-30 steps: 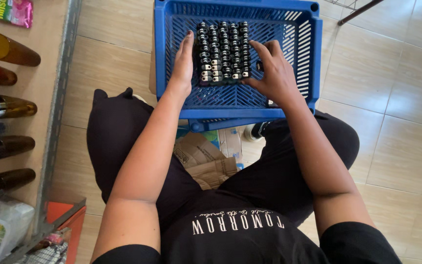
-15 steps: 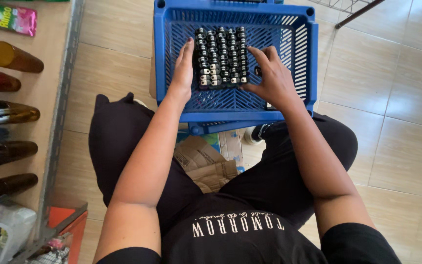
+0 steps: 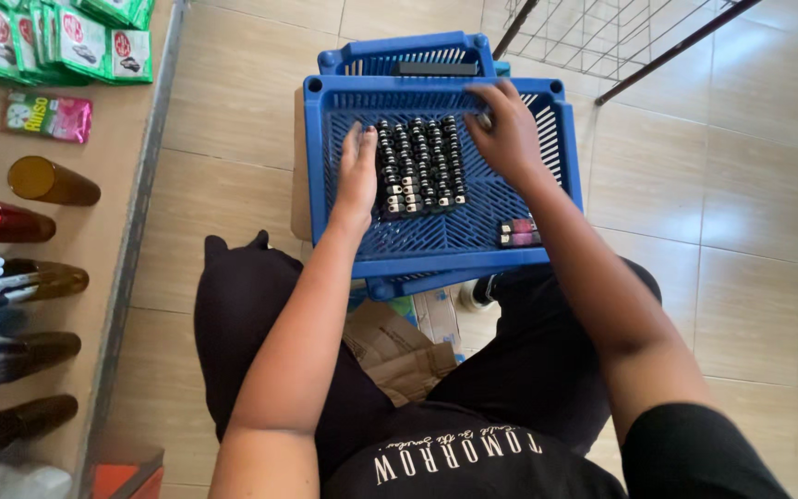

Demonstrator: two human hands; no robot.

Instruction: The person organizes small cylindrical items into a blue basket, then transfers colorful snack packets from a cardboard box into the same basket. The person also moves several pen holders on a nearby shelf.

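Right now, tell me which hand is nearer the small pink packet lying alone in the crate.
Right. The right hand is at the crate's far side, above the pink packet. The left hand lies across the block of small bottles.

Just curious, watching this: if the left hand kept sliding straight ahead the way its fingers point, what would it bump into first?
Probably the far wall of the blue crate. The left hand lies flat beside the block of small dark bottles, fingers pointing along it.

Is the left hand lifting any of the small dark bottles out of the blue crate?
No, the left hand lies flat against the side of the block of small dark bottles inside the blue crate.
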